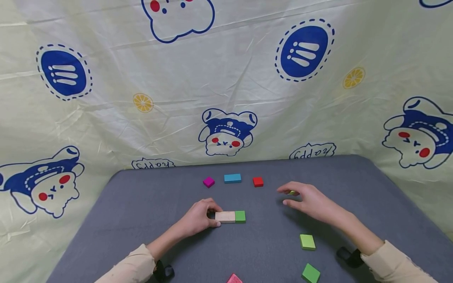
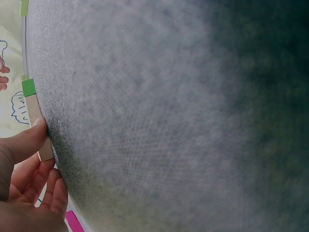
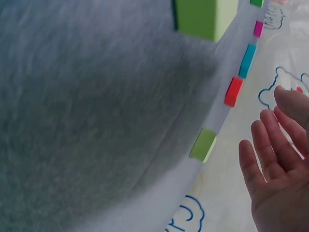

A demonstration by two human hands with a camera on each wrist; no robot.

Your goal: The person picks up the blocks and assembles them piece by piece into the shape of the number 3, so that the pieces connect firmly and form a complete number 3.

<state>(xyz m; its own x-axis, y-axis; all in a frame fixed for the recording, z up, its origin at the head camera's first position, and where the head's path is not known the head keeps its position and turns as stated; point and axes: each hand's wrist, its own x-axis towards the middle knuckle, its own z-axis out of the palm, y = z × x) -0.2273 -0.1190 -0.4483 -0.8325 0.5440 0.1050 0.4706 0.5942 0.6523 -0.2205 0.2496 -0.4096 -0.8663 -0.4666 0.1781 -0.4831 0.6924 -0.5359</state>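
My left hand [image 1: 199, 216] pinches the left end of a plain wooden block [image 1: 225, 217], thumb on the near side and fingers on the far side. A green block [image 1: 240, 216] sits in line against its right end. In the left wrist view the thumb presses along the wooden block [image 2: 37, 113]. My right hand [image 1: 313, 201] hovers at the right with fingers spread and holds nothing. Partly behind its fingers shows a light green block [image 1: 292, 192]. In the right wrist view that light green block [image 3: 203, 145] lies apart from the extended fingers.
Along the back lie a magenta block [image 1: 209, 182], a blue block [image 1: 232, 178] and a red block [image 1: 258, 181]. Nearer, at the right, are another light green block [image 1: 307, 242] and a green block [image 1: 311, 273]. A pink block [image 1: 234, 278] lies at the front on the grey table [image 1: 152, 188].
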